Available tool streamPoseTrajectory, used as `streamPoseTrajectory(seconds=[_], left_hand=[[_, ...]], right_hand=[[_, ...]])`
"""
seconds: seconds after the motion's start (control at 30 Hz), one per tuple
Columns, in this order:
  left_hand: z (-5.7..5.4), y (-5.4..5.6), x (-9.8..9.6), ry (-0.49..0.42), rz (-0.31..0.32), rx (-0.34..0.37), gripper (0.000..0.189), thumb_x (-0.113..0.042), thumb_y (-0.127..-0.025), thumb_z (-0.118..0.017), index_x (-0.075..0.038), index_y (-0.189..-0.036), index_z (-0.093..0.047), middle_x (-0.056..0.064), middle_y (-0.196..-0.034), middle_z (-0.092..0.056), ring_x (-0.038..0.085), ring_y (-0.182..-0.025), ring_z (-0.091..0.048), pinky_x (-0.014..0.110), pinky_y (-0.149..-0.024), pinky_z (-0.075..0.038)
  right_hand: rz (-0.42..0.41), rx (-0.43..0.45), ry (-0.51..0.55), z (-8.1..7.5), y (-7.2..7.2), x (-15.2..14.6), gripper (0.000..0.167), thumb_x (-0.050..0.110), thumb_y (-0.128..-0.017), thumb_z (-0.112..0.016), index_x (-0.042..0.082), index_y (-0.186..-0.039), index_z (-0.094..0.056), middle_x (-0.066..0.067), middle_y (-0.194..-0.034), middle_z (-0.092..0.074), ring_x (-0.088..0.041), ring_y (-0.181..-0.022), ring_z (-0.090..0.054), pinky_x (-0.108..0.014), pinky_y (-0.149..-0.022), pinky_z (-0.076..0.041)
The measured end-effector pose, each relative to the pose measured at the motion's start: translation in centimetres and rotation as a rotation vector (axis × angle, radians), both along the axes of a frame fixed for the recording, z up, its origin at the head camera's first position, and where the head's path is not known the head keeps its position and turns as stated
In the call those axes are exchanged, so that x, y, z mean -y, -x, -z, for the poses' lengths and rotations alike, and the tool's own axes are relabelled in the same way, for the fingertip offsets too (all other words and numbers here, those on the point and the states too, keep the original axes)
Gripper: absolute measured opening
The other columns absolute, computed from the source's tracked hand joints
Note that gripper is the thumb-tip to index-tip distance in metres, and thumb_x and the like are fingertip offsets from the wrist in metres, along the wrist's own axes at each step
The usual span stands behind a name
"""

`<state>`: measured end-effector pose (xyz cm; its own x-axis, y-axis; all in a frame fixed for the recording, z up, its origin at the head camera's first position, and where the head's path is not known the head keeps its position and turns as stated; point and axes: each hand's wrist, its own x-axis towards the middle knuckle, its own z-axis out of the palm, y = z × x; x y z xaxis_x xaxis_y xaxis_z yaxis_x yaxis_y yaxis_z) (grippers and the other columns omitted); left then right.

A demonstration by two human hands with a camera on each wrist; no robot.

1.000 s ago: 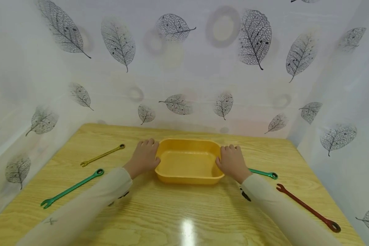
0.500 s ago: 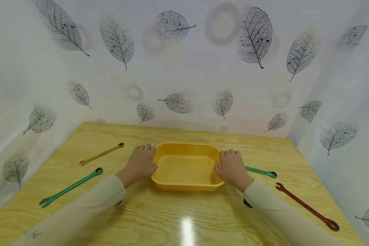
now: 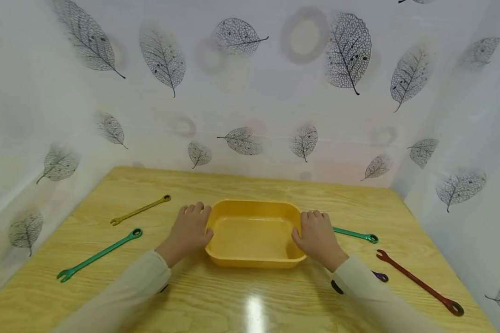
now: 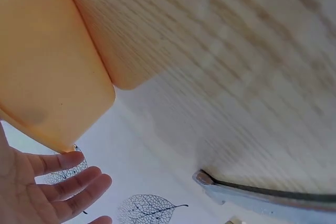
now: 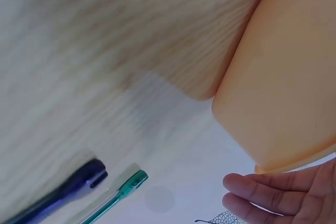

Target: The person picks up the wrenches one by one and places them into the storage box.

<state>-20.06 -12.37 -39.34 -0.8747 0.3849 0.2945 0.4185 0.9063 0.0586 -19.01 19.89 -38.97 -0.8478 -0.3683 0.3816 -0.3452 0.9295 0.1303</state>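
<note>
A yellow plastic basin (image 3: 254,238), rectangular with rounded corners, sits on the wooden table with nothing inside it. My left hand (image 3: 186,237) holds its left end, thumb over the rim and fingers along the outside. At the opposite end my right hand (image 3: 318,238) grips the rim the same way. From the left wrist, the basin's outer wall (image 4: 47,61) shows, with the left fingers (image 4: 73,190) spread just under the rim. In the right wrist view, the right fingers (image 5: 268,195) lie beneath the rim of the basin (image 5: 283,77).
Left of the basin lie a yellow-gold wrench (image 3: 139,210) and a green wrench (image 3: 100,254). On the right are a second green wrench (image 3: 356,234), partly behind the right hand, a red wrench (image 3: 418,282), and a purple wrench (image 3: 380,276) mostly under the sleeve. Leaf-printed curtain (image 3: 250,92) surrounds the table.
Both hands have drawn the basin toward me across the table. The purple wrench's end now shows beside the right sleeve. The other wrenches lie where they were.
</note>
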Motion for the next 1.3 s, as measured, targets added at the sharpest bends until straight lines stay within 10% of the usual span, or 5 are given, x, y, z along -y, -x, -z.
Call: streamPoseTrajectory(seconds=[0.6,0.97,1.3], left_hand=[[-1.2,-0.1,0.0,0.204,-0.012,-0.127,0.043,-0.046,-0.084,-0.061,-0.005,-0.1,-0.06,0.015,-0.098,-0.06,0.034,-0.093,-0.057,0.054,-0.093,-0.039],[-1.8,2.7,-0.4,0.213,-0.01,-0.023,0.051,-0.045,-0.086,-0.058,-0.012,-0.125,-0.054,0.018,-0.112,-0.061,0.037,-0.103,-0.057,0.057,-0.097,-0.037],[-1.8,3.5,0.1,0.201,0.043,0.023,0.041,-0.044,-0.087,-0.059,-0.012,-0.114,-0.061,0.015,-0.111,-0.059,0.036,-0.106,-0.055,0.058,-0.101,-0.034]], right_hand=[[0.071,0.04,-0.089,-1.3,-1.1,-0.5,0.035,0.037,-0.088,-0.059,0.003,-0.086,-0.061,-0.011,-0.076,-0.065,-0.029,-0.072,-0.061,-0.047,-0.073,-0.048],[0.021,0.105,-0.074,-2.1,-1.0,-1.3,0.031,0.038,-0.09,-0.056,0.007,-0.084,-0.059,-0.008,-0.075,-0.063,-0.028,-0.072,-0.061,-0.048,-0.074,-0.048],[-0.03,0.048,-0.087,-1.7,-0.9,-0.8,0.032,0.037,-0.088,-0.06,0.005,-0.084,-0.059,-0.008,-0.072,-0.062,-0.027,-0.069,-0.06,-0.046,-0.072,-0.048]])
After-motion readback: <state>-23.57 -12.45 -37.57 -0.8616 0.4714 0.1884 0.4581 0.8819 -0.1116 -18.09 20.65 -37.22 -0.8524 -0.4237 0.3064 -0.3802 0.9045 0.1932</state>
